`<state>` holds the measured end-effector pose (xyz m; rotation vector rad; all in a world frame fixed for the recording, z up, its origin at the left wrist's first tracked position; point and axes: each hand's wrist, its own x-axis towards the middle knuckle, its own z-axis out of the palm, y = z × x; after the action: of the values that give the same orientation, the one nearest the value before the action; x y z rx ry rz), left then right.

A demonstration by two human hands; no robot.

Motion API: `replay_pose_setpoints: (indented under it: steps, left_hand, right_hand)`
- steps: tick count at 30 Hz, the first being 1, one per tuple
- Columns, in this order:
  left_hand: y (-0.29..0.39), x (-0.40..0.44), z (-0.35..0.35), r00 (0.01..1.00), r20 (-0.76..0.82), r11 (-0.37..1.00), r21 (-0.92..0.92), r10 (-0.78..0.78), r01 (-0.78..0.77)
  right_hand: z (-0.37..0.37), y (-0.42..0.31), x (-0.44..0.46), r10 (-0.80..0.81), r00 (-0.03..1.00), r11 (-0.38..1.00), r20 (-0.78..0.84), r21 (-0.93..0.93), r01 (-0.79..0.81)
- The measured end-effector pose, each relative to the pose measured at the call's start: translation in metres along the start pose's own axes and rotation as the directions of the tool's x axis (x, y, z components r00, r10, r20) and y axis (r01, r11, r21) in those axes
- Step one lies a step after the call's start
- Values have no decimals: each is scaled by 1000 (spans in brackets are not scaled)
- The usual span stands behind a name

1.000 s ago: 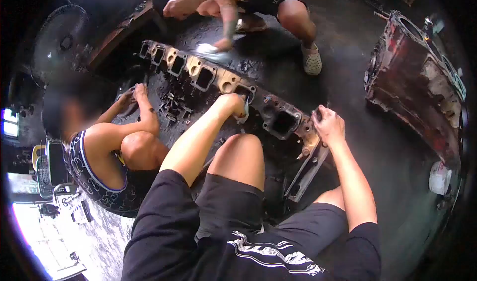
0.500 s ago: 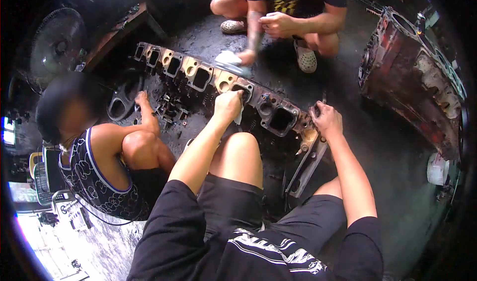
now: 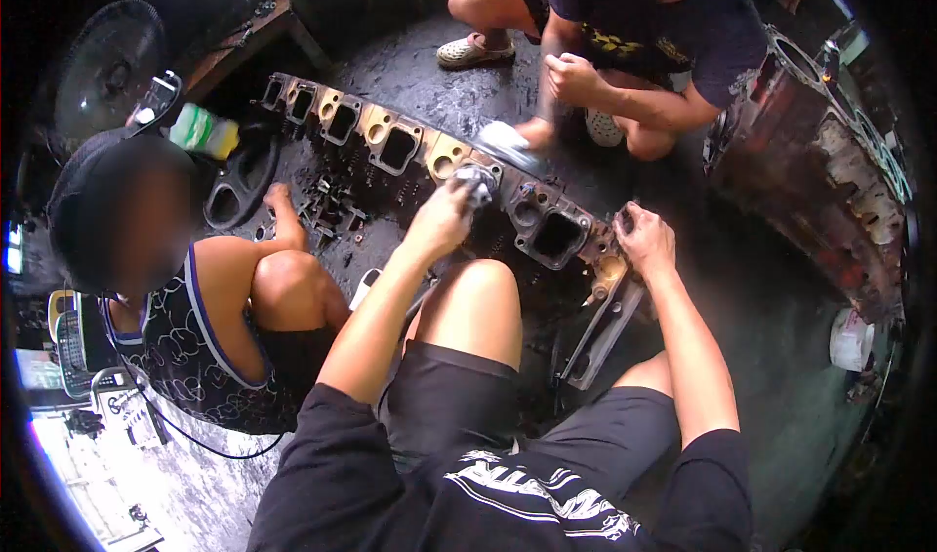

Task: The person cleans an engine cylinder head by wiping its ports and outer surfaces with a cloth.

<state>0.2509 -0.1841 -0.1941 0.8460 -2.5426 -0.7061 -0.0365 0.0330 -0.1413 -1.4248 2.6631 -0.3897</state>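
Observation:
A long metal engine part point(image 3: 399, 150) with a row of rectangular openings runs diagonally across the middle of the view. My left hand point(image 3: 442, 218) is closed on a greyish cloth point(image 3: 475, 187) over one of its openings. At the part's right end, my right hand point(image 3: 645, 238) has its fingers curled against the metal edge; whether it grips the edge or a small dark thing is hidden. A narrow metal bar point(image 3: 603, 332) slants down from that end, below my right hand.
One person crouches at the left, near a dark ring-shaped part point(image 3: 224, 202). Another, across from me, holds a white cloth point(image 3: 507, 143) on the engine part. A rusty engine block point(image 3: 795, 162) and white bucket point(image 3: 851, 339) stand right; a fan point(image 3: 109, 69) stands upper left.
My left hand has shifted slightly down and left, showing more cloth. The person opposite has moved right, their white cloth sliding along the part. A green and yellow packet now shows at left.

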Motion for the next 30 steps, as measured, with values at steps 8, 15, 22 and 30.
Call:
replay_pose_setpoints:
  steps: [8, 15, 22, 30]
  left_hand:
    - [4, 22, 0, 995, 99, 971, 237, 17, -40]
    - [6, 26, 4, 944, 240, 843, 534, -227, 67]
    - [2, 47, 23, 975, 164, 854, 519, -150, 44]
    - [28, 13, -27, 982, 124, 880, 469, -146, 72]
  right_hand:
    - [-1, 2, -2, 4, 1000, 1000, 16, 10, -4]
    - [11, 8, -1, 6, 1000, 1000, -3, 9, -6]
    - [8, 7, -4, 6, 999, 1000, -32, 31, -5]
    - [-4, 2, -13, 7, 998, 998, -60, 69, -3]
